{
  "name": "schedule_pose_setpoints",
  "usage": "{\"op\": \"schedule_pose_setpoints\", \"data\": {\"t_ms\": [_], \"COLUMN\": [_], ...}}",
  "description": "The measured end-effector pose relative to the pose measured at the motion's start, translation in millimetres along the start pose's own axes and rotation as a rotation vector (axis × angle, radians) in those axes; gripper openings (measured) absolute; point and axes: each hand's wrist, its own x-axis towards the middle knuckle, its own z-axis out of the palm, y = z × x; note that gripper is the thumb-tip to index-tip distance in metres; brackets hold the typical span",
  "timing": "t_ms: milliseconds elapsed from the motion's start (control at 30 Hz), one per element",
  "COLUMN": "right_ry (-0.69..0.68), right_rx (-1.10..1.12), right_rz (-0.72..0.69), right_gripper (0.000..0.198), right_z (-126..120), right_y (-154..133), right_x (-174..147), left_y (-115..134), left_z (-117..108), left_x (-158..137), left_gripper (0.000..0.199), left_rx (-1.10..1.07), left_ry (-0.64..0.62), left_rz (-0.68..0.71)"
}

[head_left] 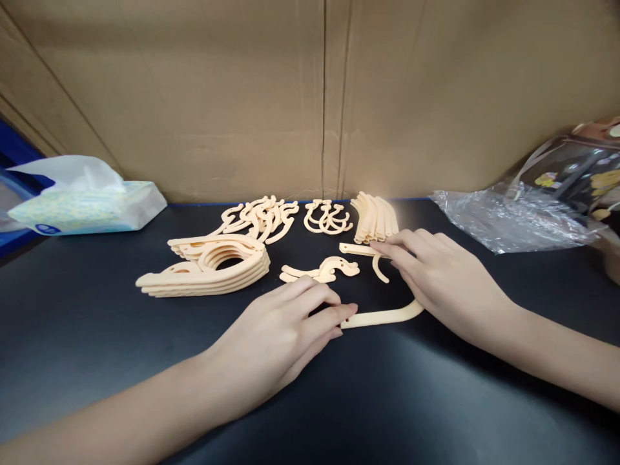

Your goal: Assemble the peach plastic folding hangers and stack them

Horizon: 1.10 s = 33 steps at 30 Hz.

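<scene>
My left hand (pixel 295 332) is closed in a pinch on one end of a curved beige hanger arm (pixel 382 317) lying low over the black table. The arm's other end bends up and disappears under my right hand (pixel 438 278). My right fingers are pressed together on a second beige hanger arm (pixel 356 249), with a small curved hook (pixel 380 269) beside it. Just beyond my left hand lie several loose hanger pieces (pixel 322 268). To their left is a stack of folded beige hangers (pixel 208 268).
Along the back of the table lie a pile of curved arms (pixel 261 216), several hooks (pixel 327 216) and a bundle of strips (pixel 374 216). A tissue box (pixel 97 203) stands at left, clear plastic bags (pixel 523 216) at right. Cardboard (pixel 217 97) walls the back.
</scene>
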Motion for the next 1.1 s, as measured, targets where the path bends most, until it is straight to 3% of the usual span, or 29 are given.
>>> {"op": "schedule_pose_setpoints", "data": {"t_ms": [333, 600, 867, 967, 1033, 1100], "right_ry": [-0.038, -0.041, -0.042, 0.000, 0.044, 0.060], "right_rx": [0.001, -0.006, 0.004, 0.033, 0.086, 0.165], "right_rz": [-0.075, -0.083, -0.047, -0.039, -0.083, -0.185], "right_gripper": [0.042, 0.046, 0.048, 0.037, 0.024, 0.029], "right_z": [-1, -1, 1, -4, -11, -17], "right_y": [4, 6, 10, 9, 5, -2], "right_x": [0, -1, -1, 0, 1, 0], "left_y": [-1, 0, -7, -7, -6, -4], "left_z": [-2, -2, 5, 6, 4, 3], "left_x": [0, -2, -4, -4, -3, -3], "left_gripper": [0.028, 0.031, 0.050, 0.050, 0.048, 0.045], "left_rx": [-0.021, 0.028, 0.113, 0.109, 0.118, 0.128], "left_ry": [-0.059, 0.015, -0.085, -0.127, -0.132, -0.102], "left_rz": [-0.015, -0.130, -0.215, -0.244, -0.248, -0.240]}}
